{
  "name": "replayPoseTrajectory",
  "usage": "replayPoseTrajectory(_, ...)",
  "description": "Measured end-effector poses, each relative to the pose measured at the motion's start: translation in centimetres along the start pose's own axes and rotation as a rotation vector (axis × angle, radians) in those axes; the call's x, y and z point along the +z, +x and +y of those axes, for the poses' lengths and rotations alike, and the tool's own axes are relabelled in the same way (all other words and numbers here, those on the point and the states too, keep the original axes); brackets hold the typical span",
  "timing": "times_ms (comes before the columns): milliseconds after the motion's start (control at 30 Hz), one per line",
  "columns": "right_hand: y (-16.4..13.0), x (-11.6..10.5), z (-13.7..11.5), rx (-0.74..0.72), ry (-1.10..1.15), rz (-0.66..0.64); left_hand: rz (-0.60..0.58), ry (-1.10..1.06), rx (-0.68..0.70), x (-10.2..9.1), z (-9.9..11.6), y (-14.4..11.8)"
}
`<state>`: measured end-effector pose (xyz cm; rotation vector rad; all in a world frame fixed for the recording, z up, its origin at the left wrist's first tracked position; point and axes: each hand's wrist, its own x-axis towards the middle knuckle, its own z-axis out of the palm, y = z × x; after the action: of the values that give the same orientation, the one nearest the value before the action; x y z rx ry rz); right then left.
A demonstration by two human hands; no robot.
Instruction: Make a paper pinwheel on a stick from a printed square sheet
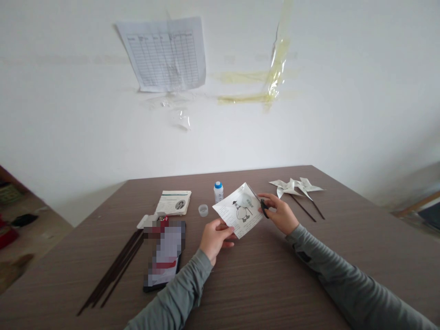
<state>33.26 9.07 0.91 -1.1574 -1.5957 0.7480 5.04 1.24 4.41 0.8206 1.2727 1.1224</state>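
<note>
White printed paper square (239,211) is held above the table (275,275), right of the glue bottle (218,191). The left hand (215,238) pinches its lower corner; the right hand (279,213) grips scissors (264,207) at its edge. Cutting seems just begun. Two finished pinwheels (296,187) lie further right, spare sticks (113,270) far left.

A: What's on the table (275,284), left side?
B: Dark sticks (113,270), phone (165,256), booklet (174,202) behind.
A: Middle?
B: Small white bottle w/ blue cap (218,191), loose clear cap (203,210) beside it.
A: Right?
B: Two paper pinwheels (295,187). Chart sheet (164,54) taped on wall.
</note>
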Motion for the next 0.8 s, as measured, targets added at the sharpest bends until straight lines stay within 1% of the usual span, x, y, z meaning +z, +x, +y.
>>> replayPoseTrajectory(67, -0.1, 0.2, -0.1, 0.020, 0.022, 0.017, 0.011, -0.015, -0.007, 0.0, 0.0, 0.0)
replayPoseTrajectory(233, -0.2, 0.5, 0.1, 0.080, 0.074, 0.113, 0.032, -0.048, -0.004, -0.5, 0.4, -0.1)
replayPoseTrajectory(400, -0.8, 1.0, 0.8, 0.155, 0.102, 0.116, 0.073, -0.076, 0.016, -1.5, 0.7, -0.3)
replayPoseTrajectory(567, -2.2, 2.0, 0.8, 0.184, 0.084, 0.056, 0.138, -0.100, 0.088, -1.8, 0.7, -0.3)
replayPoseTrajectory(800, -5.4, 3.6, -1.5, 0.170, 0.033, -0.100, 0.224, -0.151, 0.146, -1.7, 1.0, -0.5)
